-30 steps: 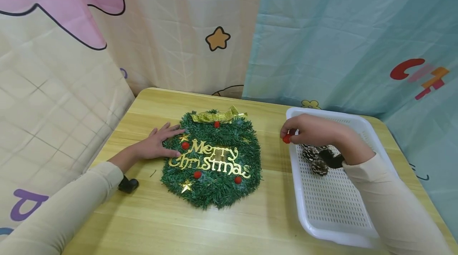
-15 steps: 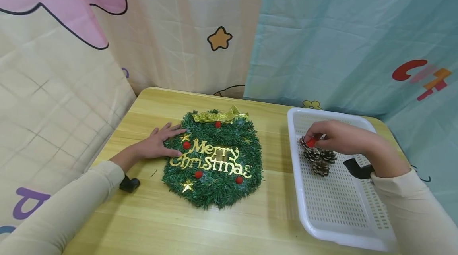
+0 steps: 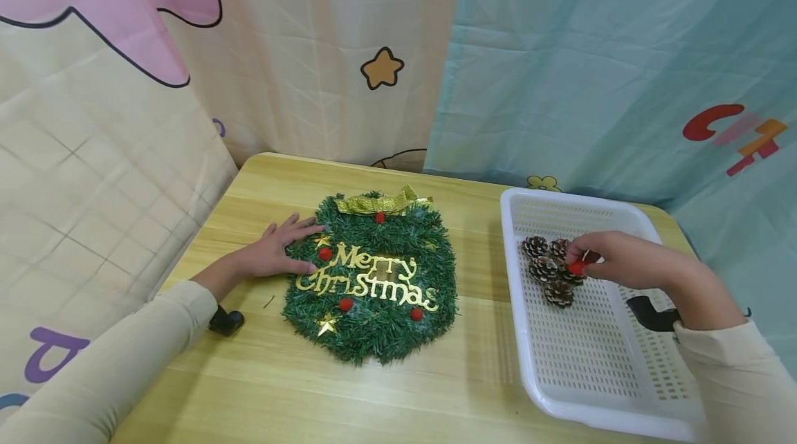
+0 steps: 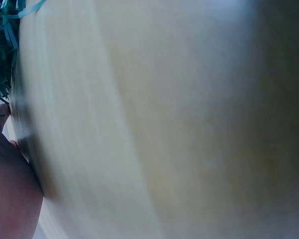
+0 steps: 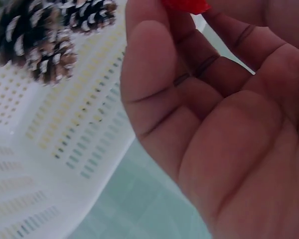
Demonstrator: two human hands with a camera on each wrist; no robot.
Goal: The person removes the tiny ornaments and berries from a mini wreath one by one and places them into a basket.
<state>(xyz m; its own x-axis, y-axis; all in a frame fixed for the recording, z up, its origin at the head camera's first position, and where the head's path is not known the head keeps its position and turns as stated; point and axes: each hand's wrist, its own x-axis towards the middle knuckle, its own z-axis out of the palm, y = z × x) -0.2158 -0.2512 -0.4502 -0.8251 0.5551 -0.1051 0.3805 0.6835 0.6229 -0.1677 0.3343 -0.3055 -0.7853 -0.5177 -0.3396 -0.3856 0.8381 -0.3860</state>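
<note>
On the table lies a green tinsel wreath (image 3: 373,344) with gold "Merry Christmas" lettering (image 3: 367,278), gold stars, several small red balls and a gold bow (image 3: 373,205) along its top. My left hand (image 3: 270,254) rests at the wreath's left edge, fingers spread and straight, fingertips on the greenery. Over the white basket (image 3: 523,361), my right hand (image 3: 635,264) pinches a small red ornament (image 3: 576,267) between thumb and fingers, close above the pine cones (image 3: 543,269). In the right wrist view the red ornament (image 5: 187,5) shows only at the top edge, its rest cut off.
The perforated basket stands on the table's right side, with several brown, white-tipped pine cones grouped in its left half. Printed curtains (image 3: 398,84) hang behind the table (image 3: 386,402) and at both sides. Black camera mounts (image 3: 650,314) sit at the wrists.
My right hand has carried the red ornament from the basket's left rim rightward and nearer, over the pine cones, uncovering more of them. The left hand has stayed on the wreath.
</note>
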